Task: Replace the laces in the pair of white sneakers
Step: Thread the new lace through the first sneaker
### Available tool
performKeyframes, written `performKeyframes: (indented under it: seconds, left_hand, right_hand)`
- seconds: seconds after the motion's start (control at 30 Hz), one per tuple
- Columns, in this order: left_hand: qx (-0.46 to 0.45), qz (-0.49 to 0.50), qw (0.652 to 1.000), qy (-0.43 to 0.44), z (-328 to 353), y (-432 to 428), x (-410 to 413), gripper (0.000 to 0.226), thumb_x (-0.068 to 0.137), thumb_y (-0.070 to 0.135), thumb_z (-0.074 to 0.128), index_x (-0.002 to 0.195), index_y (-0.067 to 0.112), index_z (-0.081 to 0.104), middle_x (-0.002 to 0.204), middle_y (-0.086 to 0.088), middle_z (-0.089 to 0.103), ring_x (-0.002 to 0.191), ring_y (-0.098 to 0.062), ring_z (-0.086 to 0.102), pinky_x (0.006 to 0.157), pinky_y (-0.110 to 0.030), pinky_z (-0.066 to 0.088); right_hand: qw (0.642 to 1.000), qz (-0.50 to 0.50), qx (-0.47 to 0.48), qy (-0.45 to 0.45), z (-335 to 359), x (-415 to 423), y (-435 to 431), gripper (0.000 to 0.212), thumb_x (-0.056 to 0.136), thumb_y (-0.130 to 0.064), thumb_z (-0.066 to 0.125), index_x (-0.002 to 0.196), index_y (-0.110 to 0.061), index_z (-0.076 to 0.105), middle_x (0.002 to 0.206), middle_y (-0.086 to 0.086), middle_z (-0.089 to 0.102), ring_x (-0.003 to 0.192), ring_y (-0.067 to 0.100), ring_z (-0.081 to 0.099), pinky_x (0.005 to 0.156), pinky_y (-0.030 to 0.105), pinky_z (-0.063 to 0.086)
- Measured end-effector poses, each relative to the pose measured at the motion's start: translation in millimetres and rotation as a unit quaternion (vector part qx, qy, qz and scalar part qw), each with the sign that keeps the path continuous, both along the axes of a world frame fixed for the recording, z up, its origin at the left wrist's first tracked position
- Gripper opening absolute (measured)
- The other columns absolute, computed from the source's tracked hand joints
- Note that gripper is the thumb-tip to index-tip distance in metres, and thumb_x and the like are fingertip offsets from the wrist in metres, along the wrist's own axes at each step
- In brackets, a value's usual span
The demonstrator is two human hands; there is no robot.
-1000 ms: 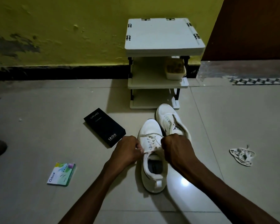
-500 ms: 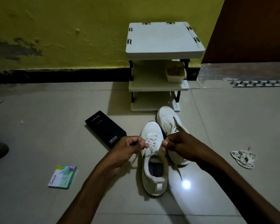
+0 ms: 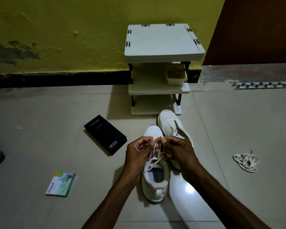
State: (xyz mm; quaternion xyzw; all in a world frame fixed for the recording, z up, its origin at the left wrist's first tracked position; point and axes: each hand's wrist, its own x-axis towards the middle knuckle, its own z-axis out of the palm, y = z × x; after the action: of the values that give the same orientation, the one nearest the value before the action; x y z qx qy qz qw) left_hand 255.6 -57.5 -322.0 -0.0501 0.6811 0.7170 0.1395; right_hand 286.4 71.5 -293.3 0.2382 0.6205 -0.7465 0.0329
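Left hand point(image 3: 139, 152) and right hand point(image 3: 178, 151) have moved inward and upward since 0.5 s earlier, now nearly touching above the near sneaker point(image 3: 155, 184); each hand's curled fingers pinch a lace point(image 3: 153, 150) end; sneaker unmoved, left of the far sneaker point(image 3: 170, 123).

Floor point(image 3: 56, 146) holds 2 sneakers point(image 3: 155, 187), black box point(image 3: 105, 135), packet point(image 3: 60, 184), loose laces point(image 3: 245, 161).

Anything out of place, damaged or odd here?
A tangled lace heap lies loose on the floor right of the sneakers. The yellow wall has a dark, flaking patch at left. A black box and a green packet lie askew left of them. Nothing looks spilled.
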Motion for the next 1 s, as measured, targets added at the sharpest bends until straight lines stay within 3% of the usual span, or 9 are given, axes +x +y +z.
performKeyframes:
  seconds: [0.13, 0.2, 0.3, 0.4, 0.5, 0.67, 0.8, 0.9, 1.0]
  left_hand:
    - [0.017, 0.019, 1.0, -0.001, -3, -1, 1, 0.011, 0.088, 0.006, 0.068, 0.097, 0.01, 0.072, 0.087, -0.013, 0.075, 0.081, -0.026, 0.073, 0.075, -0.034, 0.06]
    - [0.011, 0.025, 1.0, 0.0, -4, -1, 3, 0.013, 0.088, 0.007, 0.068, 0.099, 0.012, 0.072, 0.086, -0.009, 0.076, 0.08, -0.023, 0.073, 0.073, -0.031, 0.06]
    - [-0.02, 0.018, 0.999, 0.025, -8, -2, 1, 0.014, 0.088, 0.011, 0.069, 0.101, 0.015, 0.073, 0.087, -0.003, 0.076, 0.082, -0.02, 0.073, 0.073, -0.03, 0.059]
    - [-0.084, -0.026, 0.993, 0.08, -10, -4, -4, 0.024, 0.086, 0.005, 0.069, 0.106, 0.019, 0.071, 0.083, -0.001, 0.074, 0.08, -0.014, 0.072, 0.071, -0.022, 0.056]
    - [-0.212, -0.093, 0.959, 0.165, -14, -7, -5, 0.036, 0.086, 0.01, 0.069, 0.114, 0.033, 0.066, 0.079, 0.008, 0.068, 0.079, -0.005, 0.067, 0.073, -0.014, 0.052]
    - [-0.333, -0.169, 0.896, 0.242, -14, -8, -4, 0.042, 0.089, 0.033, 0.054, 0.13, 0.041, 0.053, 0.104, 0.002, 0.069, 0.097, -0.017, 0.064, 0.089, -0.037, 0.053]
    - [-0.354, -0.196, 0.865, 0.296, -8, -9, 0, 0.051, 0.087, 0.02, 0.055, 0.134, 0.04, 0.048, 0.103, 0.0, 0.068, 0.095, -0.02, 0.062, 0.087, -0.037, 0.051]
    - [-0.352, -0.186, 0.87, 0.29, -11, -14, -4, 0.056, 0.084, 0.015, 0.057, 0.129, 0.046, 0.044, 0.094, 0.003, 0.07, 0.088, -0.02, 0.064, 0.079, -0.037, 0.053]
    - [-0.332, -0.176, 0.897, 0.234, -15, -16, -12, 0.049, 0.086, 0.025, 0.067, 0.123, 0.05, 0.047, 0.095, 0.004, 0.071, 0.09, -0.014, 0.065, 0.081, -0.033, 0.054]
  right_hand:
    - [0.998, -0.054, 0.014, -0.025, -2, -5, -3, 0.019, 0.087, -0.024, 0.07, 0.088, -0.006, 0.074, 0.069, 0.007, 0.07, 0.05, 0.009, 0.06, 0.045, 0.016, 0.044]
    - [0.997, -0.061, 0.003, -0.044, -5, -7, -4, 0.022, 0.088, -0.027, 0.069, 0.089, -0.006, 0.074, 0.068, 0.008, 0.067, 0.052, 0.012, 0.059, 0.047, 0.018, 0.044]
    - [0.996, -0.05, -0.019, -0.064, -12, -9, -5, 0.017, 0.093, -0.018, 0.062, 0.097, -0.005, 0.073, 0.071, 0.008, 0.069, 0.056, 0.015, 0.06, 0.049, 0.019, 0.046]
    - [0.994, -0.017, 0.025, -0.105, -13, -12, -2, 0.017, 0.095, -0.012, 0.058, 0.095, -0.009, 0.074, 0.069, 0.007, 0.068, 0.054, 0.013, 0.053, 0.052, 0.021, 0.043]
    - [0.992, -0.009, 0.014, -0.126, -13, -18, 0, 0.02, 0.091, -0.001, 0.055, 0.092, -0.009, 0.073, 0.071, 0.013, 0.065, 0.064, 0.023, 0.053, 0.059, 0.029, 0.043]
    - [0.987, -0.023, -0.044, -0.154, -19, -25, 2, 0.024, 0.077, 0.008, 0.054, 0.065, -0.005, 0.07, 0.063, 0.015, 0.061, 0.052, 0.018, 0.053, 0.046, 0.022, 0.043]
    - [0.981, -0.054, -0.115, -0.146, -24, -26, 3, 0.016, 0.079, 0.014, 0.054, 0.078, 0.002, 0.065, 0.063, 0.015, 0.062, 0.052, 0.017, 0.059, 0.044, 0.019, 0.048]
    - [0.988, -0.026, -0.106, -0.113, -22, -21, 2, 0.021, 0.083, 0.013, 0.054, 0.099, 0.003, 0.063, 0.075, 0.019, 0.066, 0.06, 0.019, 0.061, 0.052, 0.023, 0.051]
    - [0.994, 0.004, -0.072, -0.083, -22, -17, 5, 0.032, 0.085, 0.004, 0.06, 0.111, -0.013, 0.053, 0.079, 0.012, 0.07, 0.074, 0.023, 0.064, 0.065, 0.031, 0.052]
